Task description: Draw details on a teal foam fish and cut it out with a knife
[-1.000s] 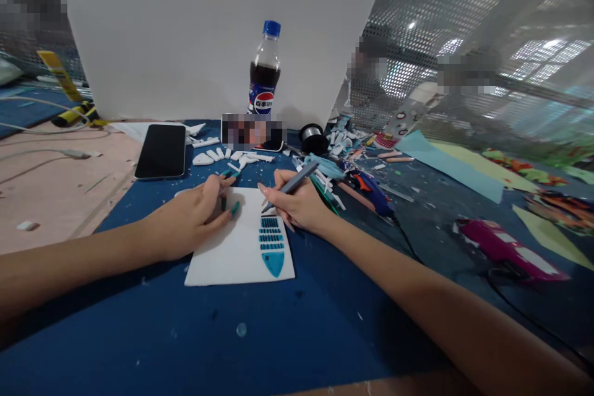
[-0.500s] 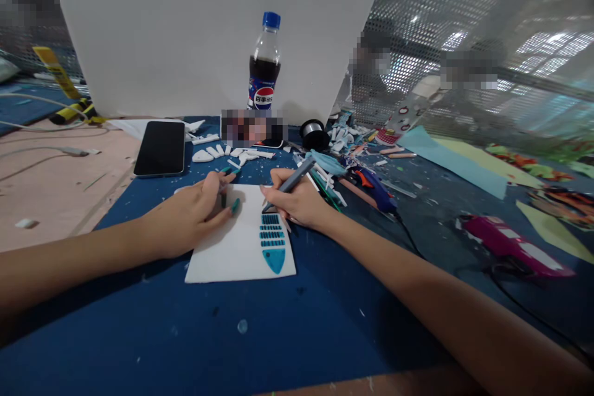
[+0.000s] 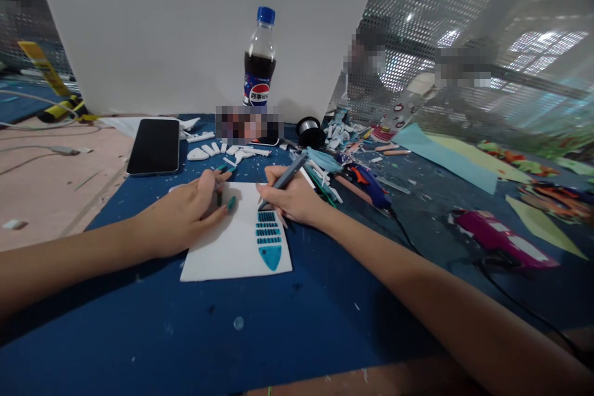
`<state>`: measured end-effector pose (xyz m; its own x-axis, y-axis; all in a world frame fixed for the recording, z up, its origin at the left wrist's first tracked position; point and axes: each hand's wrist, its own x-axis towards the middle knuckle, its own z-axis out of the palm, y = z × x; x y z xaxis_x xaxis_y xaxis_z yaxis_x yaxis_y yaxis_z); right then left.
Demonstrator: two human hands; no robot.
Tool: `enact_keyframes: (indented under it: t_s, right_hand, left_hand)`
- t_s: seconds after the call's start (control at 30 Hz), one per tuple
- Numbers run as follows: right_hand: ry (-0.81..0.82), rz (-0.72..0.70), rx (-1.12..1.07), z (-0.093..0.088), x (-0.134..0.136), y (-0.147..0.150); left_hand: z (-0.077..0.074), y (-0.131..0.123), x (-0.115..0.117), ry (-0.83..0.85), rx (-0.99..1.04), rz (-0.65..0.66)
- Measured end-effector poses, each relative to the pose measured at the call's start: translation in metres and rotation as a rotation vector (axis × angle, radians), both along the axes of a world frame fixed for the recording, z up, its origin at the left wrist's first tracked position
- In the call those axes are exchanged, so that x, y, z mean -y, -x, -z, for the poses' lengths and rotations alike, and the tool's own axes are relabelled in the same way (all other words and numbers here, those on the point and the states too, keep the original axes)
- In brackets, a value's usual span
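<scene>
A white board lies flat on the blue table mat. Near its right edge is a fish-skeleton drawing, its head solid blue and its ribs striped blue and black. My right hand grips a grey marker, whose tip points down at the board just above the topmost ribs. My left hand rests on the board's upper left part, fingers bent and apart, long green nails showing. Between its fingers no held object can be made out.
Behind the board lie white foam scraps, a phone, a wire spool and a cola bottle. To the right are a blue glue gun, a magenta device with a black cord, and coloured paper sheets.
The whole view has shifted slightly, so things appear a little further left. My right hand still has the marker at the top of the ribs; my left hand keeps its place on the board.
</scene>
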<state>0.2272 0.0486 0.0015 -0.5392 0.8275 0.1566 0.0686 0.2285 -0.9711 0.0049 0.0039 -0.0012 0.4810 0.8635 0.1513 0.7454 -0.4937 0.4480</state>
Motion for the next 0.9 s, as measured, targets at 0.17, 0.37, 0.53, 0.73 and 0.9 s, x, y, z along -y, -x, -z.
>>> enact_keyframes:
  t_s: [0.17,0.37,0.53,0.73,0.9]
  right_hand:
    - [-0.010,-0.012,-0.018,0.001,-0.001,0.001]
    - [-0.034,0.026,0.002,0.002,-0.003,0.001]
    - [-0.031,0.038,-0.005,0.002,-0.004,0.003]
    - [-0.013,0.049,0.003,0.002,-0.004,0.003]
    - [-0.010,0.048,0.035,0.001,-0.005,0.002]
  left_hand:
    - [0.005,0.002,-0.001,0.001,-0.018,-0.008]
    - [0.009,0.004,-0.002,-0.018,-0.003,0.004]
    - [0.008,0.003,-0.001,-0.013,0.007,-0.009]
    - [0.010,0.004,-0.002,-0.015,-0.017,-0.010]
    - [0.011,0.005,-0.003,-0.029,-0.002,-0.005]
